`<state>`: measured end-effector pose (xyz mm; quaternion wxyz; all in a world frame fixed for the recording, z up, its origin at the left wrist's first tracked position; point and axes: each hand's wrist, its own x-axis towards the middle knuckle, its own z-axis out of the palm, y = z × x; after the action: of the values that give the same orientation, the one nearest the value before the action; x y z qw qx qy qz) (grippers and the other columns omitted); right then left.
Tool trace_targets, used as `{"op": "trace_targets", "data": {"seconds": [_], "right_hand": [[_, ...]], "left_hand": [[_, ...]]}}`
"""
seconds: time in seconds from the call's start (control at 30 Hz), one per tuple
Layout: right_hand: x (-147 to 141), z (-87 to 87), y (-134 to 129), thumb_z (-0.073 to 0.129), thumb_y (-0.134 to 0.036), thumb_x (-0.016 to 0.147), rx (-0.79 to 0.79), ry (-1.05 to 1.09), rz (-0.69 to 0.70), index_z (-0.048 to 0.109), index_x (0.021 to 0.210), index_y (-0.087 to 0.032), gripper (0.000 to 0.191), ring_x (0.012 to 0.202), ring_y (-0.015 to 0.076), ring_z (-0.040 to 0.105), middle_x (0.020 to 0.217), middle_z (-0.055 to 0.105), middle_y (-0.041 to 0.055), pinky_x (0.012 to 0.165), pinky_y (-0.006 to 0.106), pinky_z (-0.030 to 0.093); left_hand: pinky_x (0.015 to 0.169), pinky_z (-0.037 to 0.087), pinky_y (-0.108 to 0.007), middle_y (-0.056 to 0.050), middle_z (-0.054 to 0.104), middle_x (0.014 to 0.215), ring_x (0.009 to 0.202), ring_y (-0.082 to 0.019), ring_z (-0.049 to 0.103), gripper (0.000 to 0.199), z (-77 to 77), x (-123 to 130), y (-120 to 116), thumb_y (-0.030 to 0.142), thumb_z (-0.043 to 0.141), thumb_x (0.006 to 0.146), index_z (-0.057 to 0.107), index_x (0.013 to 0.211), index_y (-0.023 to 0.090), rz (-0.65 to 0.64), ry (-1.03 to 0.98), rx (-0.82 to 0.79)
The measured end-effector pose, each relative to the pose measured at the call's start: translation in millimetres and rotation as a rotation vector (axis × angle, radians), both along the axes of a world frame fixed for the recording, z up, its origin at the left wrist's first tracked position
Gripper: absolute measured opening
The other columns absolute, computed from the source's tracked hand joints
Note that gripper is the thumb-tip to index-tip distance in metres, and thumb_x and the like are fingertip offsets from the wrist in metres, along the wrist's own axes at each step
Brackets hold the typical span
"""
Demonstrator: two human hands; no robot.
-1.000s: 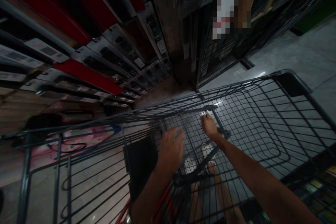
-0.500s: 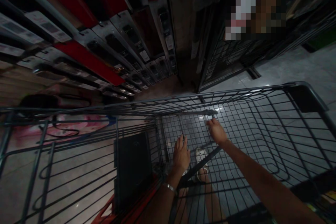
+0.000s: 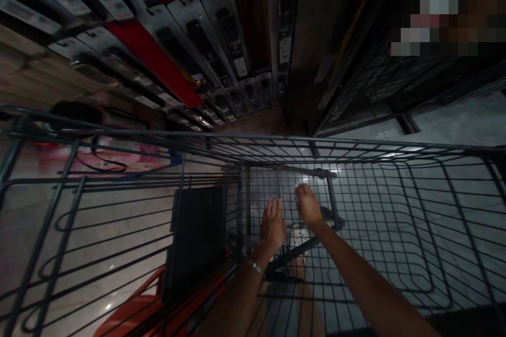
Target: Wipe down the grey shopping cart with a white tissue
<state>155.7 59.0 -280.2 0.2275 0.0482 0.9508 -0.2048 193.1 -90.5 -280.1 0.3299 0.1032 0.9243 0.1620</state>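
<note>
Both of my arms reach down into a dark wire shopping cart (image 3: 379, 231). My left hand (image 3: 272, 229) is open, its fingers stretched out over the mesh near the cart's folding back panel; a bracelet (image 3: 256, 267) circles that wrist. To its right, my right hand (image 3: 308, 205) is closed above the mesh floor. A small whitish bit shows at its fingertips, too blurred to name. The dark flat panel of the child seat (image 3: 197, 242) stands left of my hands. Below the mesh, a light shoe with holes (image 3: 299, 236) is visible.
Beyond the cart hang several packaged belts (image 3: 205, 42) on a rack. A dark wire-mesh stand (image 3: 367, 95) is at the right. Pink-patterned bags (image 3: 130, 152) lie at the left behind the cart side. Something orange-red (image 3: 136, 316) sits under the cart's left part.
My right hand has moved left, closer to my left hand. My left hand stays nearly in place, fingers still stretched. The camera view has shifted, so the rack appears farther right.
</note>
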Motion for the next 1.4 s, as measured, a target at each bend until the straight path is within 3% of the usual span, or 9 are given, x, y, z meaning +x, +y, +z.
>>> {"op": "trace_targets", "data": {"seconds": [0.2,0.37,0.53,0.7,0.83,1.0,1.17,1.4], "right_hand": [[38,4.3,-25,0.041,0.0,0.085,-0.122,-0.131,0.328,0.061,0.099,-0.016,0.03,0.097,0.0176,0.063,0.108,0.063,0.0102,0.087,0.028,0.049],[43,8.6,-34,0.042,0.0,0.086,-0.177,-0.182,0.51,0.062,0.1,-0.017,0.029,0.1,0.0173,0.063,0.108,0.064,0.009,0.087,0.027,0.05],[-12,1.7,-53,0.036,-0.006,0.092,-0.14,-0.137,0.452,0.057,0.114,-0.015,0.032,0.105,0.0183,0.061,0.116,0.059,0.0115,0.089,0.027,0.047],[-84,-6.9,-84,0.039,-0.003,0.088,-0.08,-0.091,0.325,0.061,0.105,-0.015,0.03,0.107,0.0192,0.058,0.117,0.057,0.0133,0.09,0.028,0.045],[-108,-12.7,-111,0.039,-0.002,0.086,-0.036,-0.09,0.234,0.059,0.108,-0.015,0.033,0.1,0.0181,0.06,0.119,0.055,0.0144,0.087,0.028,0.046],[-93,-8.8,-124,0.036,-0.002,0.087,-0.035,-0.13,0.244,0.058,0.11,-0.013,0.034,0.1,0.0169,0.061,0.118,0.056,0.0141,0.087,0.026,0.046],[-65,-2.9,-119,0.042,-0.003,0.085,-0.054,-0.209,0.319,0.061,0.107,-0.014,0.031,0.097,0.0168,0.063,0.113,0.061,0.0129,0.084,0.024,0.047],[-6,-0.6,-117,0.041,-0.005,0.087,-0.064,-0.32,0.468,0.061,0.111,-0.015,0.033,0.094,0.0166,0.067,0.111,0.063,0.0133,0.081,0.024,0.049]], "left_hand": [[0.117,0.032,-0.039,-0.011,0.024,0.157,0.144,-0.021,0.024,0.072,-6.0,1,-19,-0.003,0.039,0.076,0.033,0.145,0.016,0.021,0.042,0.008],[0.117,0.031,-0.041,-0.016,0.027,0.155,0.144,-0.023,0.023,0.076,-11.9,9,-40,-0.007,0.035,0.072,0.028,0.146,0.009,0.108,0.058,-0.05],[0.118,0.029,-0.042,-0.013,0.022,0.156,0.144,-0.025,0.02,0.084,-18.3,17,-44,-0.007,0.037,0.066,0.026,0.147,0.009,0.119,0.055,-0.055],[0.119,0.025,-0.046,-0.014,0.02,0.156,0.144,-0.028,0.022,0.093,-23.1,21,-44,-0.003,0.042,0.06,0.019,0.149,0.007,0.102,0.072,-0.033],[0.119,0.025,-0.048,-0.011,0.02,0.156,0.145,-0.027,0.02,0.097,-25.7,25,-47,-0.001,0.042,0.06,0.01,0.151,0.011,0.091,0.1,0.007],[0.119,0.024,-0.049,-0.011,0.025,0.156,0.145,-0.028,0.017,0.093,-23.6,25,-55,0.002,0.043,0.06,0.019,0.15,0.01,0.081,0.086,0.047],[0.119,0.026,-0.04,-0.014,0.039,0.15,0.142,-0.024,0.03,0.072,-20.5,18,-61,0.001,0.039,0.069,0.039,0.141,0.006,0.059,0.043,0.068],[0.116,0.031,-0.038,-0.021,0.046,0.142,0.137,-0.026,0.039,0.056,-12.0,21,-71,0.001,0.034,0.077,0.047,0.132,0.001,0.152,0.035,-0.018]]}}
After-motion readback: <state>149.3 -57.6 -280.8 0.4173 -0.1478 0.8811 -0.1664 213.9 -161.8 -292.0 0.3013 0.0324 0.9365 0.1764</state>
